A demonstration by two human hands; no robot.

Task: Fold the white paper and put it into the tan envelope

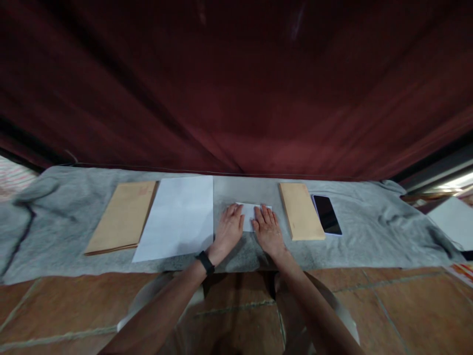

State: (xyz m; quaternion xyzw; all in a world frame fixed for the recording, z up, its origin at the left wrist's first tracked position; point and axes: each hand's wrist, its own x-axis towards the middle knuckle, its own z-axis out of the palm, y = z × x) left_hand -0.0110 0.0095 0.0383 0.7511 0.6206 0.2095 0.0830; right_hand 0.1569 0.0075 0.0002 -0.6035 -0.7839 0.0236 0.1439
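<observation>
A small piece of white paper [248, 218], apparently folded, lies on the grey cloth in front of me. My left hand [229, 228] rests on its left end, fingers stretched out and lying flat. On the right end lies my right hand [269, 231], also flat with the fingers a little apart. Both hands partly cover the paper, so its ends are hidden. Left of my left hand, large white sheets [181, 217] lie flat. Just right of my right hand is a stack of narrow tan envelopes [302, 211].
A stack of larger brown envelopes [123, 214] lies left of the white sheets. A phone [327, 215] lies beside the tan stack. The grey cloth [369, 231] covers a long narrow surface. Behind it hangs a dark red curtain [236, 98]; tiled floor [399, 296] shows in front.
</observation>
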